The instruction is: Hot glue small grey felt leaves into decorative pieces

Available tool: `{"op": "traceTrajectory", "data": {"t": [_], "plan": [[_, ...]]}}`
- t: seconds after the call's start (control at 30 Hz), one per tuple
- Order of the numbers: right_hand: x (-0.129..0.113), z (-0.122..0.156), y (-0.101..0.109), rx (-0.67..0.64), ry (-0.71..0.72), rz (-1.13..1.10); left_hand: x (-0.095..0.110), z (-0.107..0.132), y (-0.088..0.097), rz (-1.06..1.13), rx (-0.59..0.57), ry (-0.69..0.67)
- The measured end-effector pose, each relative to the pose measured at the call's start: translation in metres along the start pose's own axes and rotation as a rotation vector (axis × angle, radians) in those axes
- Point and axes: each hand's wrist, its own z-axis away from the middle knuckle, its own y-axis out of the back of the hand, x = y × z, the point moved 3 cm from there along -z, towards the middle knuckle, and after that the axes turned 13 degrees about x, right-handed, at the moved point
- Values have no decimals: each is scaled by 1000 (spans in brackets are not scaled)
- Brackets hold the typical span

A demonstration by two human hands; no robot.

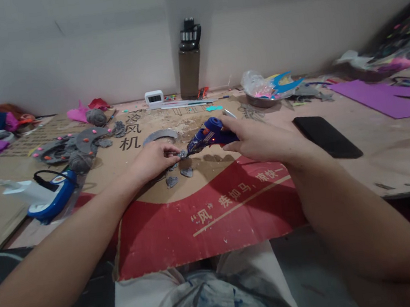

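Observation:
My right hand (250,135) is wrapped round a blue hot glue gun (208,134), whose small red light is lit. The gun's nozzle points left and down at a small grey piece (182,154), which my left hand (156,157) pinches between thumb and fingers. Nozzle and piece seem to meet, though I cannot tell if they touch. Below them, two loose grey pieces, one a grey scrap (172,181) and the other a grey petal-like bit (187,172), lie on the cardboard sheet (215,227). A curved grey strip (160,136) lies behind my left hand.
A blue power strip (54,201) with a white plug stands left. Grey pieces with pink dots (64,148) lie beyond it. A dark bottle (190,65) and small white clock (154,97) stand by the wall. Right are a black phone (327,137), a bowl (266,100) and purple sheets (379,98).

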Motion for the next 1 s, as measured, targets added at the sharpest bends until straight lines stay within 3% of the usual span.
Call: {"op": "traceTrajectory", "data": {"t": [0.17, 0.33, 0.47, 1.0], "plan": [[8, -6, 1, 35, -114, 5, -1, 0, 0, -31, -6, -16], [19, -11, -12, -83, -284, -120, 2, 0, 2, -39, -1, -23], [21, -11, -19, -101, -360, -239, 3, 1, 3, -61, 12, -16], [14, -11, -13, -95, -293, -31, 0, 0, 1, -40, 6, -5]]}}
